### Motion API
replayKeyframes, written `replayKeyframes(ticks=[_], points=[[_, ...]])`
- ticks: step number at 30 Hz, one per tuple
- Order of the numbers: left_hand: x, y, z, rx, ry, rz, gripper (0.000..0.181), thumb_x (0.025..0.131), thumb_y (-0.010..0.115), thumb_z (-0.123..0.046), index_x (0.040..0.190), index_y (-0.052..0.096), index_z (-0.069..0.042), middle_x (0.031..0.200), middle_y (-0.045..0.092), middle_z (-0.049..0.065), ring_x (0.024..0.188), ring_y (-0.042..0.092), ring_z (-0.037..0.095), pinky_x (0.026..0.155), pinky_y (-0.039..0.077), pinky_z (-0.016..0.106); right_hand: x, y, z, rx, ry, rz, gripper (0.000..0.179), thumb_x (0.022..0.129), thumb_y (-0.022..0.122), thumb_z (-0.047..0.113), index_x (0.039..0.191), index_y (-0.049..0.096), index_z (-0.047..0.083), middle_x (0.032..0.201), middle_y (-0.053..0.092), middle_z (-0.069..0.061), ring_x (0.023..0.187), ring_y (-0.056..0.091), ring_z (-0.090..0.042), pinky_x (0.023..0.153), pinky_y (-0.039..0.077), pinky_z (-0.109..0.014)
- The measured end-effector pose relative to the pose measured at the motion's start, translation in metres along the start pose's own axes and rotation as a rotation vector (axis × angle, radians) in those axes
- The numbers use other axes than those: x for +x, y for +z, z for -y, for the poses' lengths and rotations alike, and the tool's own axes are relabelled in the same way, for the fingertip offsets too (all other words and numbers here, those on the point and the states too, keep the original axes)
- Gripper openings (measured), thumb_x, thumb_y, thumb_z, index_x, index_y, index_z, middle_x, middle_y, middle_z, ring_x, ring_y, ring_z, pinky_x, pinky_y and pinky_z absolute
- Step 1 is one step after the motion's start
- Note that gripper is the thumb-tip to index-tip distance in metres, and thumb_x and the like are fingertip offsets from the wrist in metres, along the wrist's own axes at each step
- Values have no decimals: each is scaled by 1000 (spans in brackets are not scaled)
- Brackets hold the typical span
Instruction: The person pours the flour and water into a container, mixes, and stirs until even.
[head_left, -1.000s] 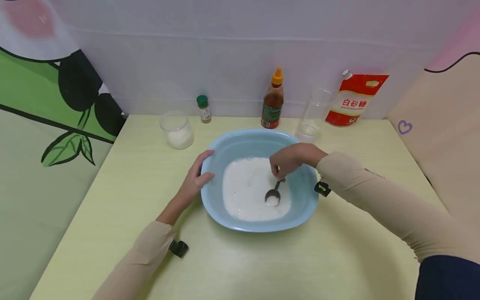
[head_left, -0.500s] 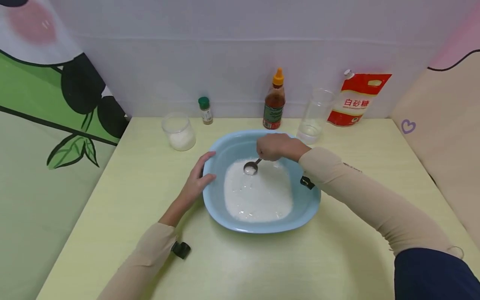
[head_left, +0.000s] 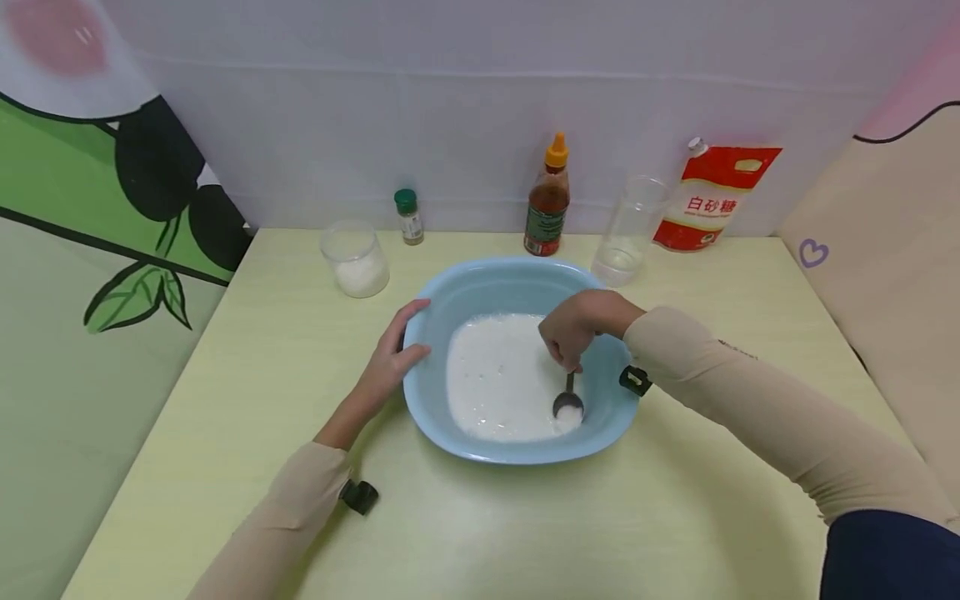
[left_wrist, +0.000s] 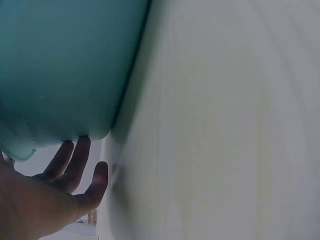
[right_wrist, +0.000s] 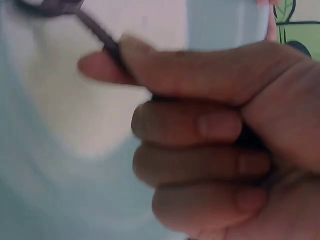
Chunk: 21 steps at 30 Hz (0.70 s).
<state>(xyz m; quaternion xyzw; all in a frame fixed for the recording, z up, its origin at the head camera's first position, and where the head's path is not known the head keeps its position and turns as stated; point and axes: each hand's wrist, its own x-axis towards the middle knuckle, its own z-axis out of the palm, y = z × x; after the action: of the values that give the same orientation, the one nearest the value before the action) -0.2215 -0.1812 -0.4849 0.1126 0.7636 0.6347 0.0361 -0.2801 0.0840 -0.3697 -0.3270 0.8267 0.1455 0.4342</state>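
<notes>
A light blue plastic basin [head_left: 517, 454] sits on the table, with white milky liquid [head_left: 495, 375] in it. At its left rim my left hand [head_left: 386, 358] holds on, thumb over the edge. In the left wrist view several fingers [left_wrist: 75, 165] lie against or close to the basin's outer wall [left_wrist: 65, 75]. Above the liquid, my right hand [head_left: 573, 329] grips a dark round-bowled spoon [head_left: 567, 405] by its handle. The spoon's bowl is in the liquid near the basin's right side. In the right wrist view the fingers curl round the handle, thumb along it.
Behind the basin stand a glass of white granules [head_left: 356, 262], a small green-capped jar [head_left: 408, 218], a sauce bottle with an orange tip [head_left: 546, 208], a tall clear glass [head_left: 626, 237] and a red-and-white sugar pouch [head_left: 708, 200]. A wall hanging backs the table.
My right hand swung the spoon to the far left part of the liquid, then back towards the near right. My left hand stayed on the rim. The head view shifted slightly.
</notes>
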Motion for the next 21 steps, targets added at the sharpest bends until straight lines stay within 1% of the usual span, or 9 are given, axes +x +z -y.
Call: replayKeyframes(ticks=[1, 3, 6, 7, 10, 13, 16, 18, 21], points=[[0, 0, 0, 0, 0, 0, 68, 87, 52, -2, 152, 34, -10, 161, 27, 18, 134, 38, 37, 108, 36, 57, 3, 0, 4, 62, -33, 4, 19, 93, 63, 14, 79, 76, 10, 61, 49, 6, 52, 34, -8, 50, 27, -24], [0, -2, -1, 3, 4, -5, 68, 87, 52, -2, 152, 34, -9, 161, 26, 17, 135, 37, 37, 108, 35, 58, 9, -2, 14, 125, -111, 4, 22, 96, 60, 14, 82, 76, 8, 59, 50, 7, 49, 30, -7, 47, 24, -24], [-2, -3, -1, 8, 7, -19, 68, 86, 53, -2, 152, 34, -9, 161, 27, 17, 136, 37, 37, 109, 35, 58, 19, -8, 31, 157, -208, -48, 23, 97, 57, 12, 85, 75, 3, 59, 48, 5, 49, 28, -8, 46, 24, -25], [-2, -3, 0, 11, 10, -23, 68, 86, 53, -2, 151, 34, -9, 161, 27, 17, 136, 37, 37, 109, 35, 58, 22, -10, 36, 163, -231, -72, 24, 98, 56, 12, 87, 75, 3, 62, 51, 4, 50, 30, -8, 47, 26, -25], [-4, -2, 0, 14, 15, -29, 69, 86, 53, -2, 152, 34, -8, 161, 28, 17, 136, 38, 37, 108, 36, 57, 31, -17, 49, 161, -258, -160, 23, 99, 56, 14, 91, 75, 3, 72, 60, -1, 57, 36, -9, 53, 31, -25], [-4, -2, 1, 23, 14, -28, 69, 86, 52, -2, 152, 34, -9, 162, 27, 16, 136, 38, 36, 108, 36, 55, 38, -24, 53, 147, -234, -272, 21, 98, 57, 14, 95, 76, 4, 83, 67, -4, 65, 43, -9, 60, 36, -24], [-5, -1, 1, 26, 4, -29, 69, 86, 52, -3, 152, 34, -9, 162, 27, 16, 136, 38, 36, 108, 36, 55, 40, -29, 47, 107, -178, -401, 22, 98, 55, 13, 92, 74, 5, 77, 63, -2, 66, 43, -10, 63, 36, -23], [-4, -1, 0, 27, 2, -25, 69, 86, 52, -3, 152, 34, -9, 162, 27, 17, 137, 37, 37, 109, 35, 56, 37, -31, 38, 69, -119, -465, 22, 98, 52, 11, 86, 70, 5, 71, 54, 0, 66, 41, -12, 63, 36, -24], [-3, 0, -1, 20, 8, -14, 69, 86, 52, -2, 152, 34, -9, 161, 27, 18, 135, 38, 37, 108, 36, 57, 28, -30, 19, 40, 31, -516, 18, 98, 47, 12, 87, 61, 9, 73, 46, 0, 70, 42, -16, 64, 37, -29]])
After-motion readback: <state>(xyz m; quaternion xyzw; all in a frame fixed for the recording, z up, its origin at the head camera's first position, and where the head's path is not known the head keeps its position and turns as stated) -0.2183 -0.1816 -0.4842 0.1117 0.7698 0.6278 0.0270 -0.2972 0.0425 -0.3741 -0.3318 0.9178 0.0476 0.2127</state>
